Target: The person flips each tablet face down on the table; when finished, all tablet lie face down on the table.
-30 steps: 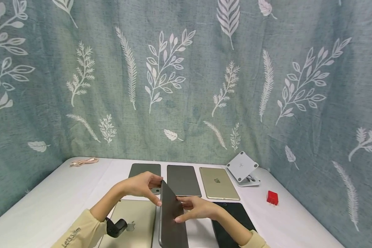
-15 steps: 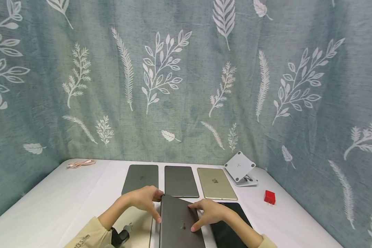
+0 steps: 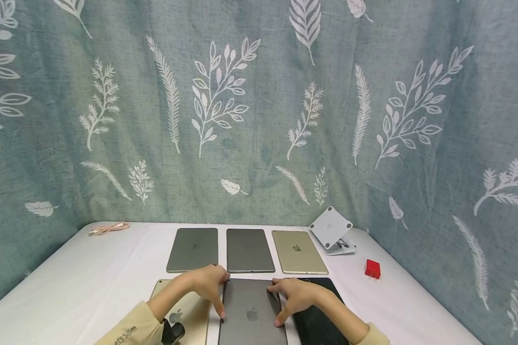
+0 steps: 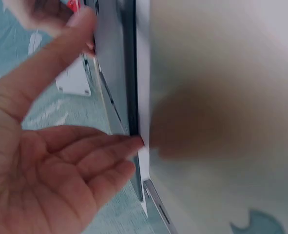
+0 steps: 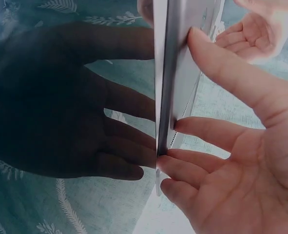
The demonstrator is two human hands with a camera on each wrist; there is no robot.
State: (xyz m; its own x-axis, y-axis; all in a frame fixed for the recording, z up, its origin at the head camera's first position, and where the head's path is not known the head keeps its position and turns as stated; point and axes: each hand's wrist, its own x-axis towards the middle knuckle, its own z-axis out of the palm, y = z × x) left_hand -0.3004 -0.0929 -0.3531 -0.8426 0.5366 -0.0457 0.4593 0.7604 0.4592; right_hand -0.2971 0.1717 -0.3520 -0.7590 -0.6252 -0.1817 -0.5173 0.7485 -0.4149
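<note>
A dark grey tablet (image 3: 246, 299) with an apple logo on its back lies face down at the near middle of the table. My left hand (image 3: 205, 286) is at its left edge, with extended fingers (image 4: 119, 146) by the edge in the left wrist view. At the opposite edge, my right hand (image 3: 297, 294) touches the tablet with thumb and fingertips. On the left lies a gold tablet (image 3: 196, 323), partly covered by my left forearm. To the right a tablet with a black screen (image 3: 317, 323) faces up beneath my right hand, which it mirrors in the right wrist view.
Behind stand in a row a green tablet (image 3: 192, 251), another dark grey tablet (image 3: 248, 251) and a second gold one (image 3: 300, 254). A folding stand (image 3: 331, 230) is at the back right, near a red charger plug (image 3: 372, 269). A coiled cable (image 3: 109, 229) lies back left.
The dark grey tablet has gone from tilted up on its edge to lying flat, back upward, between its neighbours. Both hands have come down with it and loosened to its sides.
</note>
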